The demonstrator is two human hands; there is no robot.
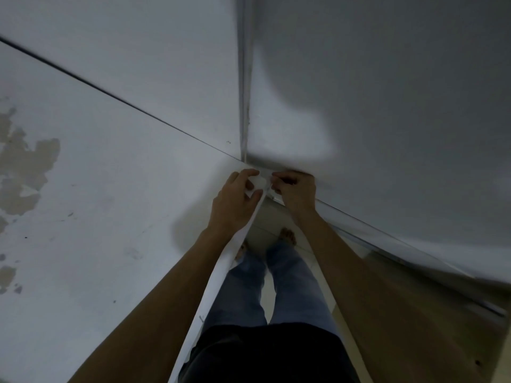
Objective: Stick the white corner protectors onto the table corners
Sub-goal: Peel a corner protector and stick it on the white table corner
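White tables (110, 189) meet where both hands pinch a corner protector (257, 181).

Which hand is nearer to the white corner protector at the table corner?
Left. The left hand holds the white corner protector between thumb and fingers. The right hand is just beside it on its right, fingers curled; contact is unclear.

left hand (235, 201) + right hand (294, 190) | pinch corner protector (257, 183) | table (96, 189) corner

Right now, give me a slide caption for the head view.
Left hand and right hand hold a white corner protector at the table corner.
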